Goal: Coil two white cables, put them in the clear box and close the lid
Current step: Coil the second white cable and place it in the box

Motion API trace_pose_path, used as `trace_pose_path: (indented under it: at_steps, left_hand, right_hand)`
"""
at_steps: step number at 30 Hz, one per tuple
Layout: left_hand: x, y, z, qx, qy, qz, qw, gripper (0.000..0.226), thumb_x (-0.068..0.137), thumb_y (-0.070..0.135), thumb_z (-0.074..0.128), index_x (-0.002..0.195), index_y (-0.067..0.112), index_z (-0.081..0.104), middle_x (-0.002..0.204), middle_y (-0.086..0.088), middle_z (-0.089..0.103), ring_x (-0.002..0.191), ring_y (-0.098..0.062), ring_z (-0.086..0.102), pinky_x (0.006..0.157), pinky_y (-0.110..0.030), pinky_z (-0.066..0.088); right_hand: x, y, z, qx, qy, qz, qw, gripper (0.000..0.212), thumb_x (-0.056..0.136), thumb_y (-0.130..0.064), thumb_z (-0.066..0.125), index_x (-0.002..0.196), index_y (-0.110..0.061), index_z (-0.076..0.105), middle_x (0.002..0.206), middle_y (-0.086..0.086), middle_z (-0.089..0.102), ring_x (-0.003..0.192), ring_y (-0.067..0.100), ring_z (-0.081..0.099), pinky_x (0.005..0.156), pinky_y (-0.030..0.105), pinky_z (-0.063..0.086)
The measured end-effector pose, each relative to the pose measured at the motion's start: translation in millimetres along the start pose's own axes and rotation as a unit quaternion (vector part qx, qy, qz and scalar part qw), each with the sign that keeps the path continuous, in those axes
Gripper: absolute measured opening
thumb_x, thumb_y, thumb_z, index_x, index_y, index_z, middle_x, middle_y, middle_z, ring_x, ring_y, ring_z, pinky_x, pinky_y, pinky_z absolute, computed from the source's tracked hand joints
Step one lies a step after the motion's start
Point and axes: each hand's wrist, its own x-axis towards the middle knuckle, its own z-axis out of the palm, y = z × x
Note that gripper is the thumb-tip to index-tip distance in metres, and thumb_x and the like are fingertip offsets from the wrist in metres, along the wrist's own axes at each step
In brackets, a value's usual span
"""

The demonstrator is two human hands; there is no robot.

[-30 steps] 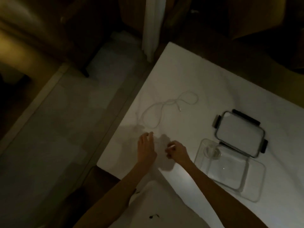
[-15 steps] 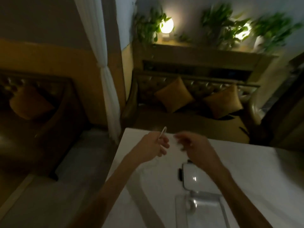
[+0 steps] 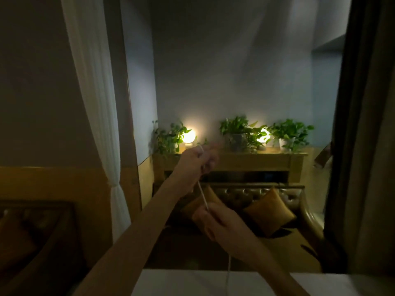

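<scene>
A thin white cable [image 3: 202, 194] runs taut between my two raised hands. My left hand [image 3: 197, 162] is held high and grips the cable's upper end, a small loop showing above its fingers. Lower and nearer, my right hand [image 3: 215, 222] has its fingers curled round the cable. Below that hand the cable hangs down to the white table [image 3: 181, 283]. The clear box, its lid and any second cable are out of view.
Only the table's far edge shows at the bottom. Beyond it stands a dark leather sofa [image 3: 295, 201] with orange cushions. A wooden shelf [image 3: 277, 159] behind carries plants and two lit lamps. A white curtain [image 3: 100, 124] hangs at the left.
The view has swung up from the table to the room. Both hands lifted off the table with the cable; my left hand rose higher and the cable now stretches between them.
</scene>
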Motion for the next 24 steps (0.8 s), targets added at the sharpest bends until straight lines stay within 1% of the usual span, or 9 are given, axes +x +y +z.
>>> trace_pose_path:
  at_steps: [3,5,7,8,11,16,18,20,24]
  left_hand:
    - [-12,-16,22,0.147,-0.069,0.017,0.987,0.024,0.097,0.012,0.045,0.105,0.012,0.067,0.078,-0.009,0.063,0.060,-0.007,0.054,0.057,-0.018,0.045]
    - [-34,-17,42,0.095,-0.107,-0.019,0.990,0.027,0.097,0.023,0.045,0.085,0.025,0.069,0.072,0.001,0.065,0.067,-0.008,0.057,0.067,-0.023,0.044]
    - [-50,-10,60,-0.025,-0.127,-0.036,0.991,0.040,0.098,0.035,0.035,0.077,0.014,0.062,0.066,0.001,0.061,0.065,-0.011,0.054,0.065,-0.024,0.041]
    - [-55,-3,68,-0.065,-0.148,-0.030,0.986,0.051,0.094,0.045,0.027,0.079,0.009,0.059,0.066,-0.003,0.057,0.062,-0.014,0.050,0.061,-0.024,0.039]
    - [-61,19,84,-0.108,-0.194,-0.047,0.974,0.067,0.084,0.060,0.024,0.082,0.005,0.061,0.058,-0.005,0.050,0.049,-0.013,0.042,0.048,-0.022,0.035]
    - [-47,49,95,-0.213,-0.208,-0.038,0.954,0.033,0.099,0.030,0.035,0.083,0.010,0.055,0.056,0.004,0.041,0.044,-0.007,0.038,0.045,-0.020,0.037]
    - [-32,50,99,-0.225,-0.186,-0.051,0.955,0.027,0.100,0.017,0.034,0.089,0.008,0.057,0.058,0.005,0.043,0.047,-0.007,0.041,0.049,-0.020,0.038]
    - [-19,47,104,-0.195,-0.181,-0.071,0.961,0.025,0.098,0.005,0.035,0.103,0.003,0.059,0.065,0.003,0.050,0.055,-0.007,0.047,0.057,-0.021,0.041]
    - [3,24,112,-0.107,-0.115,-0.071,0.985,0.040,0.088,-0.015,0.035,0.122,-0.006,0.054,0.083,0.000,0.060,0.068,-0.006,0.053,0.070,-0.023,0.046]
  right_hand:
    - [-11,-4,-49,-0.179,0.070,-0.055,0.980,0.015,0.096,-0.032,0.047,0.094,-0.034,0.062,0.086,-0.010,0.066,0.075,-0.001,0.058,0.068,0.012,0.041]
    - [-9,-11,-84,-0.285,0.185,-0.126,0.932,0.020,0.092,-0.028,0.051,0.103,-0.025,0.068,0.100,-0.003,0.072,0.087,0.005,0.062,0.080,0.017,0.042]
    - [-6,-20,-112,-0.292,0.249,-0.199,0.902,0.018,0.087,-0.024,0.057,0.096,-0.021,0.073,0.094,-0.004,0.074,0.083,0.006,0.065,0.077,0.019,0.047]
    - [-3,-24,-123,-0.249,0.260,-0.213,0.908,0.014,0.085,-0.019,0.061,0.093,-0.020,0.074,0.088,-0.006,0.074,0.078,0.002,0.064,0.073,0.016,0.047]
    - [15,-36,-143,-0.050,0.226,-0.165,0.959,0.010,0.080,-0.008,0.069,0.080,-0.017,0.073,0.072,-0.012,0.069,0.067,-0.003,0.062,0.063,0.012,0.046]
    - [14,-17,-121,0.146,0.112,-0.010,0.983,0.034,0.093,-0.020,0.053,0.064,-0.026,0.069,0.054,-0.008,0.063,0.048,0.007,0.057,0.045,0.019,0.045]
    - [-3,-7,-108,0.150,0.091,-0.002,0.985,0.039,0.098,-0.026,0.043,0.069,-0.008,0.063,0.049,-0.005,0.052,0.037,0.002,0.043,0.038,0.015,0.032]
    - [-19,3,-104,0.141,0.094,0.020,0.985,0.046,0.099,-0.030,0.038,0.083,0.008,0.059,0.051,0.001,0.048,0.035,0.000,0.040,0.038,0.012,0.030]
    - [-51,9,-119,-0.038,-0.001,0.016,0.999,0.027,0.097,-0.031,0.043,0.094,-0.015,0.065,0.050,-0.007,0.054,0.042,0.002,0.047,0.046,0.013,0.036]
